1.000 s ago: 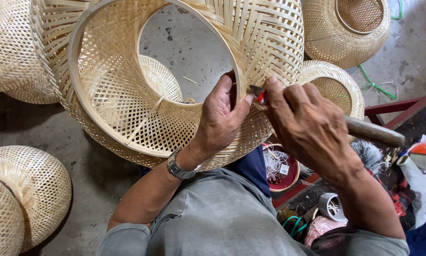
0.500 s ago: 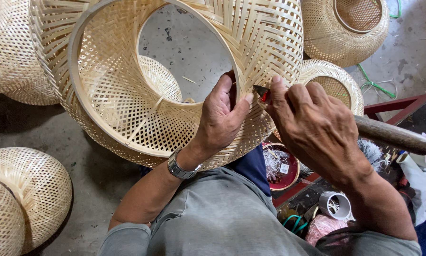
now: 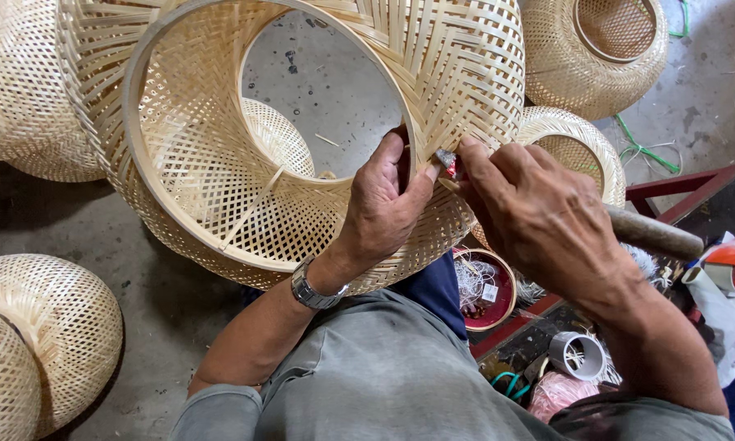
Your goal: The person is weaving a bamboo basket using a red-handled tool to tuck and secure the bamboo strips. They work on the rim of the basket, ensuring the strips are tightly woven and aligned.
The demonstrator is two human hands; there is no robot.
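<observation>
My left hand [image 3: 381, 214] grips the rim of the woven bamboo shade [image 3: 302, 139] resting over my lap, while my right hand [image 3: 539, 216], just beside it, clenches a wooden-handled knife [image 3: 653, 234] against that rim.

I'm in a basket-weaving workshop: woven bamboo shades [image 3: 596, 49] piled all around me on a bare concrete floor [image 3: 710, 90], tray of cord and tape rolls [image 3: 576, 355] beside me.

Woven bamboo lampshade [image 3: 220, 163] looks matt and pale (tool handle [image 3: 653, 234] worn wood), wristwatch [image 3: 312, 291] shiny metal.
</observation>
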